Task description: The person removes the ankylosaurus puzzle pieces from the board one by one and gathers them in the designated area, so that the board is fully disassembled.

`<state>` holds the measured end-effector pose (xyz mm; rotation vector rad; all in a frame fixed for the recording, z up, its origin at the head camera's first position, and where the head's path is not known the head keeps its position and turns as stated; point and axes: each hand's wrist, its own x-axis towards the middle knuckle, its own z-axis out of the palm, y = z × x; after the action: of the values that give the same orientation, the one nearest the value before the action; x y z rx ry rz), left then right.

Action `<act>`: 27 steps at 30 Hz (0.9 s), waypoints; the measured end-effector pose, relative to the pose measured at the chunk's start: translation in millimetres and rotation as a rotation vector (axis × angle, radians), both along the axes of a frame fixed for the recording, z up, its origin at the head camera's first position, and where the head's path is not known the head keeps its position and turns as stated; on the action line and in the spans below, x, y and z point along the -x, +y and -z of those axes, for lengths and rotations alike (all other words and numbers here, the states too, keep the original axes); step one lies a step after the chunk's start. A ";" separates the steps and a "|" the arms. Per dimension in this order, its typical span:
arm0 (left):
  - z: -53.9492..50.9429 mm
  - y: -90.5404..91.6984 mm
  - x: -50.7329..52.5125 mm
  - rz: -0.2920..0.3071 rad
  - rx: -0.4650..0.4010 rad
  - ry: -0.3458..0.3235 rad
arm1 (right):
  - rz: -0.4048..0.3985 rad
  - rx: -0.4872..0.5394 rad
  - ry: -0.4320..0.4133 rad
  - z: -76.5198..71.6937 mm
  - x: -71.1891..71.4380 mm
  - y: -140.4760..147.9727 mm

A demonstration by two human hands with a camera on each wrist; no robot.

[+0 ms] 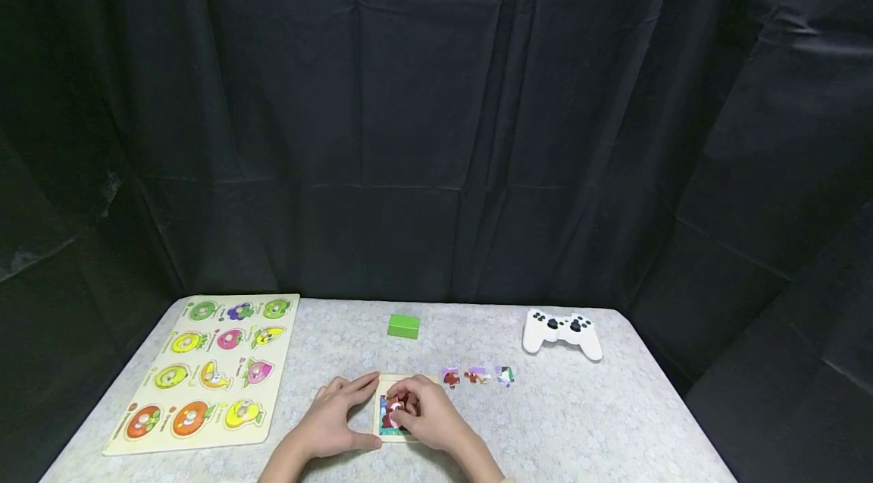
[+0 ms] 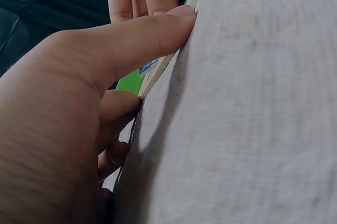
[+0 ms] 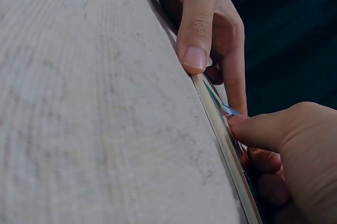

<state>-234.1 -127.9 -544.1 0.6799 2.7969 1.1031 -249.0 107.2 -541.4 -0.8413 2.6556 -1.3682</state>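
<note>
A small wooden jigsaw tray (image 1: 377, 415) with a colourful picture lies near the front of the table. My left hand (image 1: 334, 415) holds its left side, thumb at the near corner and forefinger at the far one. Over the picture, my right hand (image 1: 430, 411) has curled fingers and pinches a jigsaw piece (image 1: 394, 413), partly hidden by them. In the right wrist view, a bluish bit (image 3: 230, 110) rises slightly above the tray by the right thumb. Several loose jigsaw pieces (image 1: 478, 375) lie in a row just beyond the tray's right side.
A large fruit puzzle board (image 1: 228, 373) occupies the table's left side. A green block (image 1: 404, 326) stands behind the tray. Towards the back right lies a white game controller (image 1: 562, 333). Dark curtains (image 1: 423, 127) surround the patterned tabletop (image 1: 580, 422) at the back and sides.
</note>
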 end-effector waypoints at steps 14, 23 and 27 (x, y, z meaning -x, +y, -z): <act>0.7 0.4 0.1 -0.004 0.006 -0.012 | 0.014 -0.005 0.006 1.5 0.1 0.5; 1.6 0.2 0.4 -0.011 0.016 0.009 | 0.019 0.000 0.015 1.6 -0.1 0.4; 1.3 -0.4 0.5 -0.008 0.013 0.010 | 0.012 -0.001 0.005 1.2 -0.1 0.6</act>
<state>-234.6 -128.3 -545.3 0.6757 2.8153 1.0852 -248.9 107.8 -542.6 -0.8314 2.6688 -1.3685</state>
